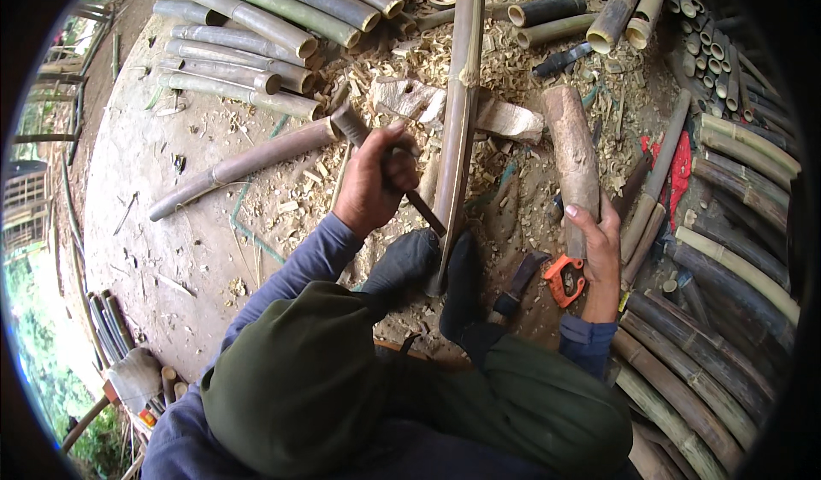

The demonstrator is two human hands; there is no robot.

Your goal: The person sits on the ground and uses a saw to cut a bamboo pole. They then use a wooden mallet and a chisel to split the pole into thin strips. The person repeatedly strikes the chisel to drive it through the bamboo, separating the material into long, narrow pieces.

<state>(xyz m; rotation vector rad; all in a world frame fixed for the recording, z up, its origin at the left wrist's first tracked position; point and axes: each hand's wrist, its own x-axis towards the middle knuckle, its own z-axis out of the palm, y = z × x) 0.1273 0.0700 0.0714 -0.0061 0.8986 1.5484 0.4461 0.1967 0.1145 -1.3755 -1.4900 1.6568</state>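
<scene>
My left hand [375, 185] is closed around the handle of a heavy knife [352, 126]. Its dark blade [425, 213] is set against the near end of a long upright-lying bamboo pole [460, 104]. My right hand [600, 253] grips the lower end of a thick wooden club [571, 151], which lies just to the right of the pole. My two feet in dark socks [432, 266] press against the pole's near end on either side.
Cut bamboo poles are stacked at the top left [248, 27] and along the right side [735, 249]. An orange-handled saw [564, 279] lies by my right hand. A red cloth [680, 168], a flat wood block [410, 97] and shavings cover the ground.
</scene>
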